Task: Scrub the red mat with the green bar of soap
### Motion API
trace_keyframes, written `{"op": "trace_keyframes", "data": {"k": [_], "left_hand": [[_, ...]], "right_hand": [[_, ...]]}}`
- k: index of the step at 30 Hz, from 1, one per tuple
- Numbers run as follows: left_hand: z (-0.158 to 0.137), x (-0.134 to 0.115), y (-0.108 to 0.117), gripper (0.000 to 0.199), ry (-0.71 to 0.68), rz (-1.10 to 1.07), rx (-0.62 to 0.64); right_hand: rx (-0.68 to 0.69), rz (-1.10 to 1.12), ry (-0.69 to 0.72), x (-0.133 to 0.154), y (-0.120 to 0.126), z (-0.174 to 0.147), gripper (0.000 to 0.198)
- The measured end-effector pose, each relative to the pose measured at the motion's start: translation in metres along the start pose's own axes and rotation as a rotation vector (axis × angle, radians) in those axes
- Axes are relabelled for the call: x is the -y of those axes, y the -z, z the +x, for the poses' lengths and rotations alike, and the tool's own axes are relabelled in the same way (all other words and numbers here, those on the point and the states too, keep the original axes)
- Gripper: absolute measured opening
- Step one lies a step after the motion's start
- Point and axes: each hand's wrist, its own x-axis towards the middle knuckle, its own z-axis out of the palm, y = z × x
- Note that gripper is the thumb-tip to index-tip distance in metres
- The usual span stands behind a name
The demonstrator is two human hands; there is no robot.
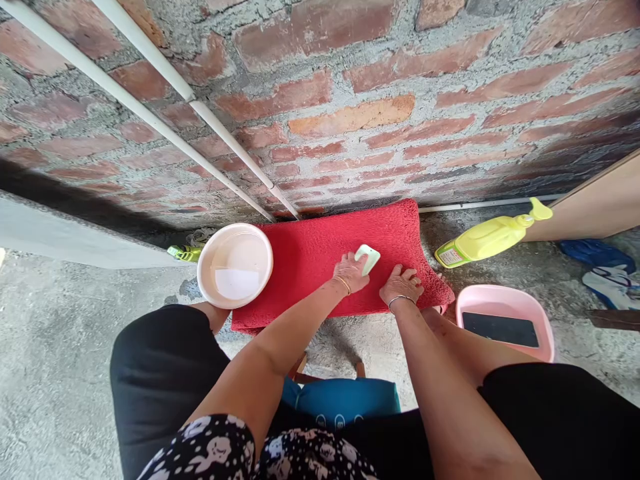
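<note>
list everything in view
Brick wall: 1, red, back
Round pipes: 3, white, wall
Panels: 2, grey left, tan right
Concrete floor: 1, grey, below
Textured cloth: 1, red, centre
Round plastic basin: 1, cream, left
Plastic bottle: 1, yellow, right
Rounded plastic tub: 1, pink, right
Rounded block: 1, pale green, cloth
Printed item: 1, teal, near
Object: 1, lime, beside basin
Items: unclear, blue-white, right
Left grip: 1, on block
Right grip: 1, on cloth
Legs: 2, black trousers, near

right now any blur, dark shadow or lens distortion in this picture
Head view, left: deep shadow between brick wall and pale panel; head view, middle: left hand and right hand look fairly sharp; head view, edges: shapes seem stretched.
</note>
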Motion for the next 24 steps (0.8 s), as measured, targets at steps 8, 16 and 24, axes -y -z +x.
{"op": "trace_keyframes", "data": {"k": [8, 16, 24], "left_hand": [[0.021, 0.039, 0.036, 0.07, 0.43, -0.17, -0.225], [0.019, 0.005, 0.013, 0.068, 0.302, -0.057, -0.196], [-0.029, -0.015, -0.019, 0.069, -0.091, -0.046, 0.07]], "right_hand": [[-0.017, 0.004, 0.013, 0.0, -0.002, 0.0, 0.073], [-0.013, -0.001, 0.007, 0.0, -0.003, 0.002, 0.073], [0.016, 0.033, 0.003, -0.001, -0.001, 0.001, 0.078]]}}
